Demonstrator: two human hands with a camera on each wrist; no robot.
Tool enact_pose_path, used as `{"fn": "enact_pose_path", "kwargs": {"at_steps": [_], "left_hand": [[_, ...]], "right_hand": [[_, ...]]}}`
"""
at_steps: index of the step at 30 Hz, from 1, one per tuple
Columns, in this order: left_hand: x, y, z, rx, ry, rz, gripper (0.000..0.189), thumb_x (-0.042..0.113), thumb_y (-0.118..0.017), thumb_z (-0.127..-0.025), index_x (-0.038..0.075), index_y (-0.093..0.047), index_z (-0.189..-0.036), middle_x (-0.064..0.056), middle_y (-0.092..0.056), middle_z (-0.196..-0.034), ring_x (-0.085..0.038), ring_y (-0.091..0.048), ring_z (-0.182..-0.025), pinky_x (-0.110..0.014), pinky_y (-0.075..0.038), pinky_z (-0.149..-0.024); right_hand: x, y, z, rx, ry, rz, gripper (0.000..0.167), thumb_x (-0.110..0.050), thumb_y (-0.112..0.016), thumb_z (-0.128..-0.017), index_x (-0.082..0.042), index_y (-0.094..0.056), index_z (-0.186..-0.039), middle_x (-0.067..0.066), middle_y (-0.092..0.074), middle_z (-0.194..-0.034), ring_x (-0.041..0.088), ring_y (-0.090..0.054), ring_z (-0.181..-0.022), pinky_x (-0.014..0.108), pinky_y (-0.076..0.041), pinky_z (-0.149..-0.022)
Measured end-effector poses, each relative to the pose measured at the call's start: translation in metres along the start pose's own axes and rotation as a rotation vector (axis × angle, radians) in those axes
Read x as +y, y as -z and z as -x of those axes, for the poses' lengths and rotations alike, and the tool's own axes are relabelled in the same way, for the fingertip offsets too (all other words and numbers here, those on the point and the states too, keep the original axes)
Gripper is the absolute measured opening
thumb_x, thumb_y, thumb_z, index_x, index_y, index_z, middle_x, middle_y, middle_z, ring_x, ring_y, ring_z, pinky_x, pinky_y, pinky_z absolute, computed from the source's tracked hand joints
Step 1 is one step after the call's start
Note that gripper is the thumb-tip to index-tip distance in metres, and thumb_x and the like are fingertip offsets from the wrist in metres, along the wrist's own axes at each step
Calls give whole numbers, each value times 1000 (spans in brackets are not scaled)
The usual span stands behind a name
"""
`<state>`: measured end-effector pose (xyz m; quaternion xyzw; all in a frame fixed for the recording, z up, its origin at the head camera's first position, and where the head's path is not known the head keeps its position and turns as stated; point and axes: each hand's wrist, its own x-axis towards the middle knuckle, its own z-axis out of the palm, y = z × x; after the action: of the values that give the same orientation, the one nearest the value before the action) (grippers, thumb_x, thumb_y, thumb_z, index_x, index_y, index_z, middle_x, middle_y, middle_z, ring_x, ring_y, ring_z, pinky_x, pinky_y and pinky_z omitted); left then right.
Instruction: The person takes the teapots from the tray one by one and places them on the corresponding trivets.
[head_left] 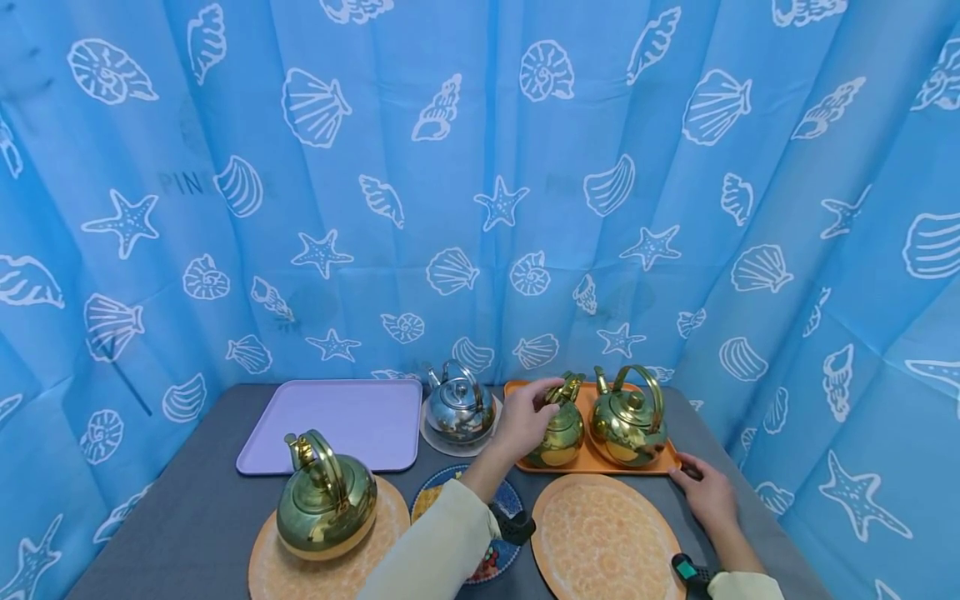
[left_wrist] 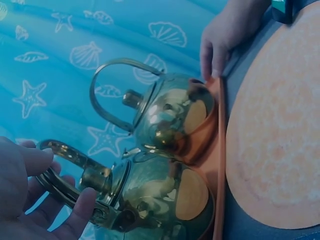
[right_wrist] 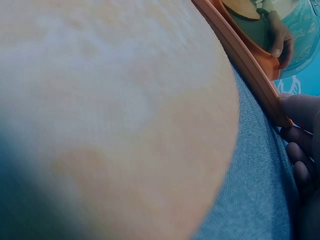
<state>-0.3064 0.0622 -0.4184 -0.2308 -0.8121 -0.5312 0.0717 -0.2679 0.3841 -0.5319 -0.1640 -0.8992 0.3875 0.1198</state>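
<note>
On the orange tray (head_left: 596, 461) at the back right stand two shiny gold kettles. My left hand (head_left: 527, 417) is at the arched handle of the left gold kettle (head_left: 564, 433). In the left wrist view, thumb and fingers (left_wrist: 82, 210) are loosely curled about that handle. Beside it, the right gold kettle (head_left: 628, 425) stands upright with its handle raised, touched by neither hand. My right hand (head_left: 708, 497) pinches the tray's front right corner, its thumb on top of the rim in the right wrist view.
A silver kettle (head_left: 460, 408) stands on a pale plate (head_left: 438, 443) beside a purple tray (head_left: 337, 417). A third gold kettle (head_left: 326, 508) sits on a round mat (head_left: 392, 517). A second round mat (head_left: 607, 533) lies before the orange tray. My left forearm crosses a blue-rimmed plate (head_left: 510, 500).
</note>
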Motion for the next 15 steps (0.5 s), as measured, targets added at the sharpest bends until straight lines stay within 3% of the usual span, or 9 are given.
{"fn": "enact_pose_path", "kwargs": {"at_steps": [8, 15], "left_hand": [[5, 5, 4, 1, -14, -30, 38, 10, -63, -95, 23, -62, -131, 5, -54, -74, -11, -45, -62, -28, -36, -58], [10, 10, 10, 4, -35, 5, 37, 7, -63, -95, 21, -64, -129, -3, -66, -99, -9, -54, -77, -28, -42, -65]], "right_hand": [[1, -1, -1, 14, 0, 3, 48, -21, -62, -96, 8, -52, -132, 31, -53, -128, 46, -48, -116, 60, -36, -97], [1, -2, -1, 18, -4, -5, 47, -20, -61, -96, 8, -52, -132, 31, -53, -128, 46, -49, -116, 60, -37, -96]]}}
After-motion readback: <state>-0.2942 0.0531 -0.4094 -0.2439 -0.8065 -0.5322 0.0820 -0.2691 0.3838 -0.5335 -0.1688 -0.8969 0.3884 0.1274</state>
